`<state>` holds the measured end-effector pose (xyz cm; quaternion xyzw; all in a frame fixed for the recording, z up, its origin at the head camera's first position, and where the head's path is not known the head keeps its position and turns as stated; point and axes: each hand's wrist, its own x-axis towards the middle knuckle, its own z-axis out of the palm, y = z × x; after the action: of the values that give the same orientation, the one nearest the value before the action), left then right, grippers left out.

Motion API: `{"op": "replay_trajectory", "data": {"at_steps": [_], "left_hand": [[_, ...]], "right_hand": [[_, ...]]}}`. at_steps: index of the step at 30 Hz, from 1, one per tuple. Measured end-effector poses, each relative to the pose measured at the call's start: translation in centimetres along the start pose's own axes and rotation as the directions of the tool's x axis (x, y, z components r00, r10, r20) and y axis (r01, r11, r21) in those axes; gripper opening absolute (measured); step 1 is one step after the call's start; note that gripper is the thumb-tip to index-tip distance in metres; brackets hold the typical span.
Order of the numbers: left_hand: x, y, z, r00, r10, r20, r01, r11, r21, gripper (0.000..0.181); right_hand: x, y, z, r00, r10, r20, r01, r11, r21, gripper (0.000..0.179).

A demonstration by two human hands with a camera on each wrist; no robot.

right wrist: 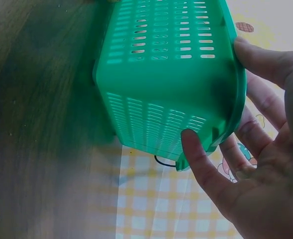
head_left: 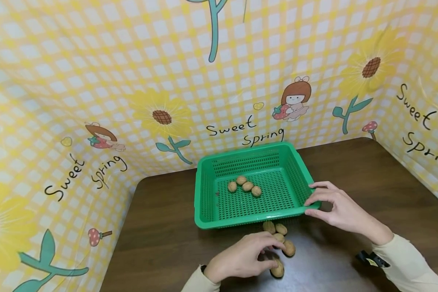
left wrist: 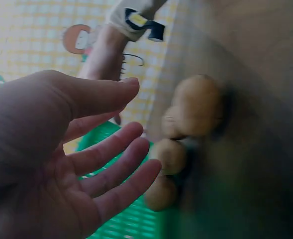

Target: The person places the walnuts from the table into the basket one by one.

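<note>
A green plastic basket (head_left: 237,222) stands on the table with several walnuts (head_left: 247,186) grouped inside, left of its middle. My right hand (head_left: 339,207) holds its near right corner, the thumb at the front rim and other fingers over the right side. The right wrist view shows the thumb (right wrist: 255,55) against the rim and one finger along the outer wall. More walnuts (head_left: 289,248) lie in a loose cluster before the basket. Over them reaches my left hand (head_left: 242,255), its fingers loosely spread and the palm bare in the left wrist view.
Dark brown wood-grain table (head_left: 160,227) lies under everything. A yellow checked cloth (head_left: 131,81) with flowers and lettering hangs behind and at both sides, close to the basket's back rim. A black strap (head_left: 372,258) is at the right sleeve.
</note>
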<state>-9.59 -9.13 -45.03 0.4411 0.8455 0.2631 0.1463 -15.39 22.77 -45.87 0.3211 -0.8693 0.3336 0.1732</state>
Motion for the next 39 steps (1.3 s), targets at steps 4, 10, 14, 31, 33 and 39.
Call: {"op": "replay_trajectory", "data": {"at_steps": [4, 10, 14, 31, 33, 39], "left_hand": [[-0.1, -0.6, 1.1, 0.999, -0.034, 0.004, 0.034, 0.999, 0.014, 0.033], [-0.2, -1.2, 2.0, 0.999, -0.053, -0.006, 0.053, 0.998, 0.023, 0.032], [-0.2, -1.6, 2.6, 0.997, -0.073, 0.03, 0.073, 0.997, 0.012, 0.035], [-0.1, -1.5, 2.8, 0.998, -0.052, 0.042, 0.051, 0.999, 0.013, 0.027], [-0.1, -1.4, 2.5, 0.999, -0.034, 0.024, 0.033, 0.999, 0.029, 0.024], [0.1, -1.3, 2.2, 0.998, -0.052, 0.043, 0.05, 0.998, 0.05, 0.025]], "right_hand": [[0.0, 0.0, -0.1, 1.0, 0.005, 0.006, -0.005, 1.0, 0.0, 0.036], [0.0, 0.0, 0.0, 1.0, 0.008, 0.008, -0.008, 1.0, 0.004, 0.037], [-0.1, 0.0, 0.0, 1.0, 0.014, 0.003, -0.014, 1.0, 0.009, 0.038], [0.0, -0.2, -0.1, 1.0, 0.017, 0.004, -0.017, 1.0, 0.01, 0.036], [-0.1, -0.2, -0.1, 1.0, 0.017, 0.002, -0.017, 1.0, 0.009, 0.036], [0.0, -0.1, 0.1, 1.0, 0.013, 0.002, -0.013, 1.0, 0.012, 0.036]]}}
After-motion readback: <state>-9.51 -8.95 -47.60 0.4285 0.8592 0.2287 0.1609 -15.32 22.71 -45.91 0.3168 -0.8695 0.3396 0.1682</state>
